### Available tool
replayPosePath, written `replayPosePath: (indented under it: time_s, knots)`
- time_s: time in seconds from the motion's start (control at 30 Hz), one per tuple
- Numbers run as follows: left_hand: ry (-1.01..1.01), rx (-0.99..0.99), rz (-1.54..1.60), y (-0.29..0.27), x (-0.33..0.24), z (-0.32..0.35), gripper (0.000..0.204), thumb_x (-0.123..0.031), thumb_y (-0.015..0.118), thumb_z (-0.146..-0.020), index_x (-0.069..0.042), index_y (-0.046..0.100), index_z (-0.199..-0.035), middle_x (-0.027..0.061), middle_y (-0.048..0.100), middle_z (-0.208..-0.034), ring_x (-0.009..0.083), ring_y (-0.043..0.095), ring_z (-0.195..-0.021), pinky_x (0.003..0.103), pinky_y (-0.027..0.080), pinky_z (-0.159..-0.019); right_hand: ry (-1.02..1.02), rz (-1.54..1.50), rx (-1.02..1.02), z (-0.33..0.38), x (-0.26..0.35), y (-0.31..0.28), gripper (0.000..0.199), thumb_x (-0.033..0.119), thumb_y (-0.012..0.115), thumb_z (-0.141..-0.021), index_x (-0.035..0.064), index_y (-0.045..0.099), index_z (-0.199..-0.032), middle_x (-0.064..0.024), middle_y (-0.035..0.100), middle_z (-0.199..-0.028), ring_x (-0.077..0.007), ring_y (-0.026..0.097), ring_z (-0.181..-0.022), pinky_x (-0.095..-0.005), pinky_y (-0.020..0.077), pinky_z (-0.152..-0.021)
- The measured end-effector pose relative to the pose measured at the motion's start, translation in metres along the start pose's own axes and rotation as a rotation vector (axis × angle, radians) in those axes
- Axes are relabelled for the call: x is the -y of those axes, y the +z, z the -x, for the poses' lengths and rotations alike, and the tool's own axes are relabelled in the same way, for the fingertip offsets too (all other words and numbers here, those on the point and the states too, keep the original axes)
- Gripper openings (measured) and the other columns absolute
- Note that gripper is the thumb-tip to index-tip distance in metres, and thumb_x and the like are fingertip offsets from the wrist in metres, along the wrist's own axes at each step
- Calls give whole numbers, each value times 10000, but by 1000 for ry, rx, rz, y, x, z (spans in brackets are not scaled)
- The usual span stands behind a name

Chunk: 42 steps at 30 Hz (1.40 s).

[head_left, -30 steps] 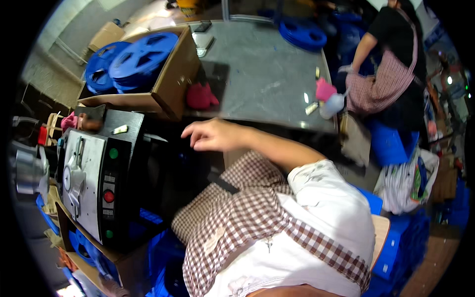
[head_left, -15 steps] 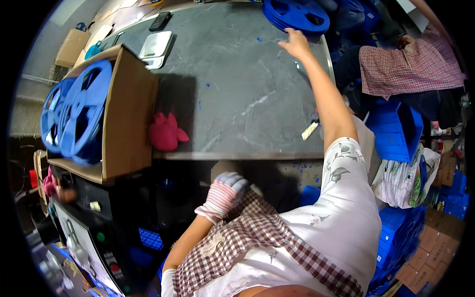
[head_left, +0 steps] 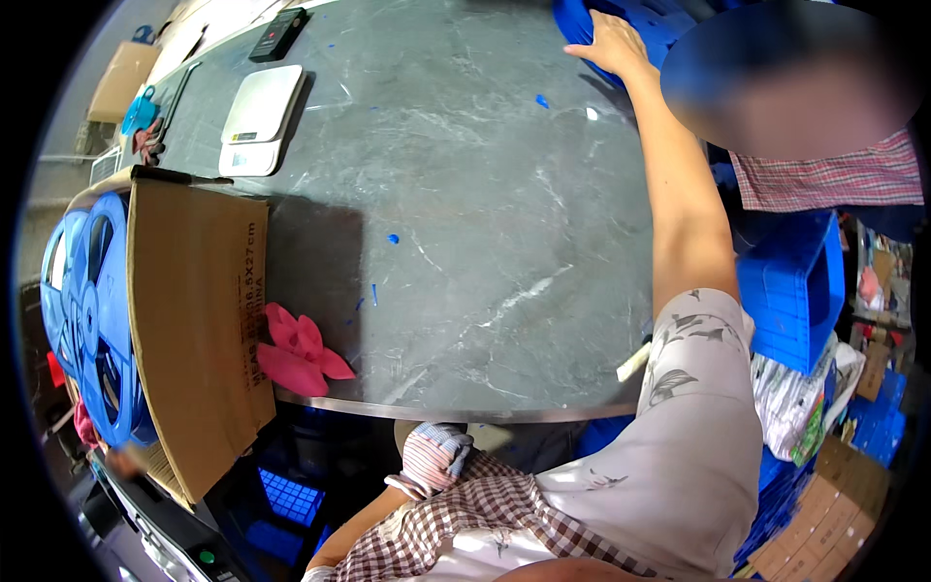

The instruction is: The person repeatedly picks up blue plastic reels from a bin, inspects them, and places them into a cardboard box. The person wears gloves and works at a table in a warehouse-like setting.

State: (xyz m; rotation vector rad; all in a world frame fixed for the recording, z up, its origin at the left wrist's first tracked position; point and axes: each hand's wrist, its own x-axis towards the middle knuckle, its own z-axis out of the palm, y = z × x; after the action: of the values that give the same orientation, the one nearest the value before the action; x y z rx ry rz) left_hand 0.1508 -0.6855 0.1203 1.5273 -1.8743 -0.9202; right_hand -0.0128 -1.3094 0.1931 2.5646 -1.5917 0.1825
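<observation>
My right hand (head_left: 616,44) is bare and stretched to the far right end of the table. Its fingers and thumb are spread over the blue plastic reel (head_left: 572,24) there, touching its edge. Part of that reel lies outside the picture. My left hand (head_left: 433,458), in a striped knit glove, is low by the table's near edge, beside my brown checked apron (head_left: 485,514). Its fingers are curled in, and whatever they may hold is hidden. A pink glove (head_left: 301,349) lies crumpled on the table against the cardboard box (head_left: 194,310).
Blue reels (head_left: 92,310) stand in the box at left. A white scale (head_left: 262,116) and black device (head_left: 278,35) sit on the grey table (head_left: 485,223). A person in a plaid garment (head_left: 834,179) is close at right, above a blue bin (head_left: 795,291).
My right hand has reached farther out, onto the blue reel. My left hand stays low, its fingers now more curled. The view has shifted, and the person at right has leaned in.
</observation>
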Motion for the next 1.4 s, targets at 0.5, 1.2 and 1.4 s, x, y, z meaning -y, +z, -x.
replayPosePath:
  time_s: [0.5, 1.2, 1.4]
  knots:
    - [38, -77, -60, -10, -19, 7, 150, -164, 655, -729, -100, 662, -864, 95, 634, -794, 309, 609, -773, 429, 492, -785, 90, 85, -194, 26, 27, -12, 297, 288, 568, -901, 1, 589, -976, -246, 673, -865, -373, 661, -899, -437, 419, -913]
    - [-573, -714, 1533, -96, -201, 223, 376, -299, 618, -923, -46, 555, -1194, 72, 593, -1111, 188, 549, -1077, 356, 457, -957, -1112, -749, 407, 577, 356, -263, 491, 414, 713, -791, -13, 634, -1021, -157, 608, -983, -294, 578, -993, -395, 468, -904]
    - [-453, -1355, 1594, -68, -178, 311, 357, -419, 556, -955, -63, 527, -968, -80, 261, -580, 59, 280, -513, 206, 389, -583, -366, -1010, 7, 382, 404, -120, 459, 323, 707, -813, 59, 616, -1178, -155, 681, -1044, -280, 661, -971, -364, 523, -846]
